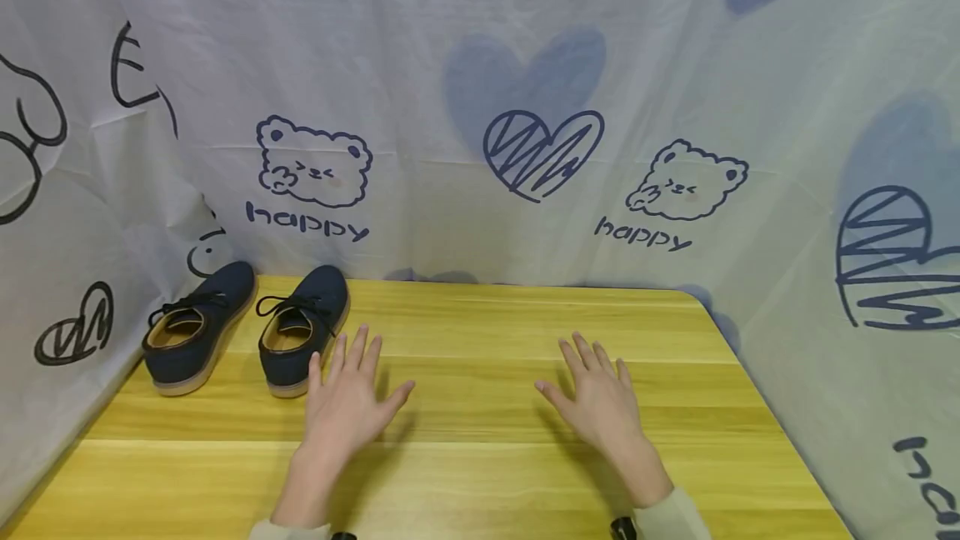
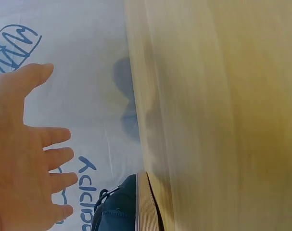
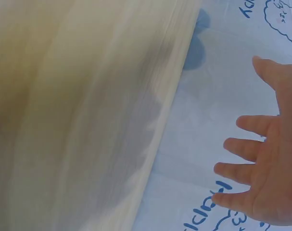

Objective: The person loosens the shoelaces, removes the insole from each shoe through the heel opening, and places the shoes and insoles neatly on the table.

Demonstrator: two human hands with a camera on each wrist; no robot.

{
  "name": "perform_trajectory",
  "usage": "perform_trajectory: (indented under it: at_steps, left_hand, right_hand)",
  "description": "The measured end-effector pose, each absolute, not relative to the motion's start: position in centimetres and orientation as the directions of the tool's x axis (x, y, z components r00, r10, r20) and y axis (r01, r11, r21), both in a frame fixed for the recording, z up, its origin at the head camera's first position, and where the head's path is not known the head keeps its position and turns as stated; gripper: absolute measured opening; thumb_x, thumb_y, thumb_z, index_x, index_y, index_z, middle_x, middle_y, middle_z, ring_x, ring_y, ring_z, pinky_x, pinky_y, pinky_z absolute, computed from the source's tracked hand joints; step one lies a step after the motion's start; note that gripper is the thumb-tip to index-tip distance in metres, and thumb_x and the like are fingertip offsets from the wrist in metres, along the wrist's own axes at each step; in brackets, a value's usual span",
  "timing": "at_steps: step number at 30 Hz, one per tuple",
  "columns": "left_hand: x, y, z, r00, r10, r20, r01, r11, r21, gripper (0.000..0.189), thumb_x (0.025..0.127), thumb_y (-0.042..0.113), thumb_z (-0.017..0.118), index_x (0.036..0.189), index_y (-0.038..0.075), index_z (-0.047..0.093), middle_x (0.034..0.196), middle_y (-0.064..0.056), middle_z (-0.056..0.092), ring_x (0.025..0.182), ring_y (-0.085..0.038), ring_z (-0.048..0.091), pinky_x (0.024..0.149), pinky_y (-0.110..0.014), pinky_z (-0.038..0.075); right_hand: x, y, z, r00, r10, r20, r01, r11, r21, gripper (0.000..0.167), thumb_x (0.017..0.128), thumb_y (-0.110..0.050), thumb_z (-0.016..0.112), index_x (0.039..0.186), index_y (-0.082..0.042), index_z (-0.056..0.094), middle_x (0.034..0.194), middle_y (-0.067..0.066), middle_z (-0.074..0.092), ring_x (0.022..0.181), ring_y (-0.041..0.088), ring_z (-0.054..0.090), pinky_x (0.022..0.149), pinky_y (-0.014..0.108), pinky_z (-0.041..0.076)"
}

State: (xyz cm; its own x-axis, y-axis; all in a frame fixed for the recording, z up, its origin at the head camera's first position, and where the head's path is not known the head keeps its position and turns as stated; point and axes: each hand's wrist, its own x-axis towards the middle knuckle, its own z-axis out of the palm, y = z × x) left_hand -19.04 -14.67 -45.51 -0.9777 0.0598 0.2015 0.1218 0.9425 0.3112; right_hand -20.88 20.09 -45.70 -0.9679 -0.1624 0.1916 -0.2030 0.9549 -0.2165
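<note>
Two dark blue lace-up shoes stand side by side at the left of the wooden table, toes toward the back. The outer left shoe [image 1: 198, 332] is near the table's left side; the inner right shoe [image 1: 303, 332] is just beside my left hand [image 1: 341, 407]. That hand holds nothing, its fingers spread, and its little finger overlaps the inner shoe's heel in the head view. In the left wrist view a shoe toe [image 2: 118, 207] shows at the bottom, beyond the fingers. My right hand [image 1: 603, 407], also with spread fingers and holding nothing, hovers over the right half of the table.
The yellow wooden table [image 1: 465, 473] runs back to a white curtain [image 1: 420, 90] printed with hearts, bears and lettering. More of this cloth hangs along the left and right sides. Dark bands sit at both wrists, below light sleeves.
</note>
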Motion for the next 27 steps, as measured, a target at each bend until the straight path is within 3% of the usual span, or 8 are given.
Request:
perform_trajectory:
  at_steps: [8,15,20,24,27]
  left_hand:
    - [-18.8,-15.3,-45.2,-0.934,0.026,0.357,0.163,0.919,0.359,0.067,0.096,0.045,0.069,0.148,0.004,0.055,0.159,-0.020,0.043,0.145,-0.045,0.040,0.116,-0.071,0.023]
    - [-19.1,-16.8,-45.3,-0.810,-0.030,0.585,0.243,0.891,0.383,0.041,0.093,0.019,0.073,0.130,0.002,0.068,0.137,-0.020,0.062,0.122,-0.044,0.059,0.101,-0.063,0.043]
    - [-19.4,-18.5,-45.8,-0.751,-0.119,0.649,0.233,0.872,0.430,0.031,0.092,0.010,0.071,0.122,0.002,0.071,0.127,-0.018,0.064,0.108,-0.045,0.062,0.086,-0.062,0.048]
    - [-19.8,-20.1,-45.8,-0.706,-0.193,0.682,0.228,0.849,0.477,0.028,0.091,0.005,0.070,0.118,-0.001,0.072,0.120,-0.022,0.064,0.101,-0.047,0.060,0.077,-0.060,0.048]
    - [-20.1,-21.4,-45.4,-0.712,-0.250,0.656,0.204,0.820,0.535,0.029,0.092,0.003,0.068,0.120,-0.002,0.071,0.117,-0.024,0.062,0.098,-0.047,0.058,0.075,-0.059,0.048]
  right_hand:
    - [-20.9,18.4,-45.1,-0.881,-0.242,0.405,-0.362,0.898,-0.251,0.068,0.096,-0.049,0.072,0.146,-0.006,0.058,0.153,0.018,0.053,0.137,0.041,0.053,0.110,0.060,0.044]
    - [-21.7,15.8,-43.9,-0.810,-0.322,0.490,-0.497,0.820,-0.283,0.053,0.095,-0.035,0.077,0.138,-0.006,0.064,0.144,0.013,0.061,0.130,0.035,0.060,0.106,0.052,0.050]
    - [-22.3,13.2,-43.1,-0.753,-0.395,0.526,-0.604,0.732,-0.315,0.044,0.096,-0.027,0.077,0.133,-0.005,0.067,0.141,0.012,0.063,0.128,0.033,0.061,0.105,0.049,0.051]
    - [-23.0,10.6,-42.3,-0.662,-0.463,0.590,-0.710,0.641,-0.293,0.039,0.096,-0.021,0.076,0.129,-0.003,0.067,0.136,0.014,0.065,0.125,0.033,0.063,0.101,0.047,0.054]
    - [-23.7,8.4,-41.5,-0.593,-0.508,0.625,-0.770,0.585,-0.255,0.035,0.096,-0.019,0.075,0.127,-0.004,0.068,0.133,0.014,0.067,0.123,0.031,0.065,0.098,0.044,0.056]
